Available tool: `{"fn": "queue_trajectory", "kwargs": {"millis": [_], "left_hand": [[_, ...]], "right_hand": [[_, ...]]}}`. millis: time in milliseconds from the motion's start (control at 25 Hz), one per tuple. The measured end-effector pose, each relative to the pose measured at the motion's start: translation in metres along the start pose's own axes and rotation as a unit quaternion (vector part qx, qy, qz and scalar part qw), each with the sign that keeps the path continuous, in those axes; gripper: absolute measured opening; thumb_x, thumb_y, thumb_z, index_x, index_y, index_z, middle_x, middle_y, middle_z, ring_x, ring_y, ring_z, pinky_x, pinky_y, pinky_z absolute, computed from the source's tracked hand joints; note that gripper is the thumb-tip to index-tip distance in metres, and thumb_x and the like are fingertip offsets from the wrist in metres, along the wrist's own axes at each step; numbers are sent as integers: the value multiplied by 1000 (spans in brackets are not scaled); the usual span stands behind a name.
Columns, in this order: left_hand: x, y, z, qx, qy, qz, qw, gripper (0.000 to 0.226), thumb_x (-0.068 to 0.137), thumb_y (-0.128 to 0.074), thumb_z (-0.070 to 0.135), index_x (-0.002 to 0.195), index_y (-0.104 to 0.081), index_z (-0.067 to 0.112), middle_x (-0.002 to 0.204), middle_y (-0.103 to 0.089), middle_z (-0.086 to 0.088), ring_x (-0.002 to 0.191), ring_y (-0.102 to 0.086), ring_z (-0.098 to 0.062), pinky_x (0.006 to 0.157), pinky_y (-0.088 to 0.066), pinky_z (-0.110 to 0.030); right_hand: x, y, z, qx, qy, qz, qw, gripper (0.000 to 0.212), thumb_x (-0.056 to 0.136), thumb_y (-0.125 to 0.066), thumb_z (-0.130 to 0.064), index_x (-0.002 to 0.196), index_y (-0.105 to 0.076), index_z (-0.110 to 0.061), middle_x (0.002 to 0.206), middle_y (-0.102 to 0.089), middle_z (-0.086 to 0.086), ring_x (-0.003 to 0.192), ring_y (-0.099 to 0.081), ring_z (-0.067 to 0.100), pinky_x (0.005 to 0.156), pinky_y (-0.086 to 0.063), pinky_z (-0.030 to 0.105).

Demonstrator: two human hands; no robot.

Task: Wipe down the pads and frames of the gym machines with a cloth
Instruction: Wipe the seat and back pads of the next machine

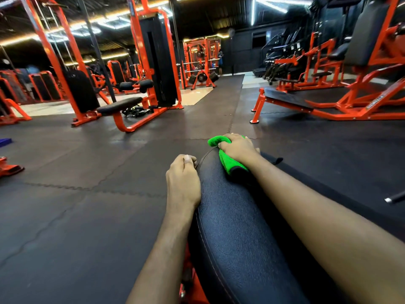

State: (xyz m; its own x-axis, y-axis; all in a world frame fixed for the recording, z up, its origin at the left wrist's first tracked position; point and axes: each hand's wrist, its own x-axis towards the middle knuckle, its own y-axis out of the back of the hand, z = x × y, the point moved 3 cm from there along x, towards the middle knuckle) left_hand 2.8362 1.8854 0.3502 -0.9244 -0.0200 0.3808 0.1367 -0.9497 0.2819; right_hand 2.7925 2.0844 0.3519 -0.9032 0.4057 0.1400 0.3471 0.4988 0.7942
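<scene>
A: So, why is the left hand (183, 178) curling its fingers over the pad (230, 216) edge?
B: Bracing, probably; the right hand (237, 150) is clutching the green cloth (221, 157), pressing it onto the far end.

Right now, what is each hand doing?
Left hand: grips the black pad at its edge.
Right hand: holds the green cloth against the pad.

From here I see the right hand (237, 150) covering most of the cloth (223, 160), so I can't tell how it is folded. The left hand's (183, 178) fingertips tuck out of sight at the pad's (230, 227) edge. The pad runs off at 6 o'clock, with its frame (198, 290) mostly hidden beneath. At 12 o'clock a person (220, 60) is too small to make out.
</scene>
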Motion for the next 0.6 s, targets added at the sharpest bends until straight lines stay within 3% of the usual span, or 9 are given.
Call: {"fn": "queue_trajectory", "kwargs": {"millis": [120, 200, 360, 480, 600], "left_hand": [[-1, -1, 0, -21, -2, 19, 1000, 34, 104, -41, 18, 87, -70, 13, 85, -70, 2, 85, -61, -19, 73, -43, -30], [-5, 0, 3, -28, -5, 32, 999, 33, 104, -41, 18, 84, -67, 15, 80, -68, 4, 80, -60, -17, 69, -41, -29], [-7, 3, 6, -29, -1, 37, 999, 31, 104, -41, 18, 85, -65, 12, 76, -65, 5, 77, -58, -17, 68, -38, -28], [-10, 5, 9, -26, 1, 36, 999, 29, 103, -42, 18, 87, -65, 11, 79, -66, 4, 81, -60, -19, 74, -42, -30], [-13, 7, 9, -13, -6, 36, 999, 27, 103, -43, 16, 89, -65, 10, 83, -68, 1, 84, -60, -19, 73, -38, -27]], "right_hand": [[-4, 0, 1, -10, 41, 24, 999, 44, 93, -46, -50, 135, -55, -38, 150, -48, -11, 141, -38, 25, 113, -32, 51], [-24, -1, 0, -2, 92, 41, 995, 54, 87, -41, -56, 137, -56, -40, 151, -48, -12, 143, -38, 20, 117, -32, 47], [-79, 0, -3, 18, 142, 36, 989, 52, 93, -45, -51, 145, -47, -45, 158, -40, -14, 148, -30, 15, 122, -25, 41], [-119, 2, -4, 16, 158, 40, 986, 59, 89, -39, -56, 147, -40, -51, 160, -33, -19, 150, -26, 15, 123, -24, 41], [-131, 4, -2, 12, 152, 42, 987, 51, 99, -48, -50, 148, -35, -55, 162, -27, -21, 152, -21, 15, 123, -24, 43]]}}
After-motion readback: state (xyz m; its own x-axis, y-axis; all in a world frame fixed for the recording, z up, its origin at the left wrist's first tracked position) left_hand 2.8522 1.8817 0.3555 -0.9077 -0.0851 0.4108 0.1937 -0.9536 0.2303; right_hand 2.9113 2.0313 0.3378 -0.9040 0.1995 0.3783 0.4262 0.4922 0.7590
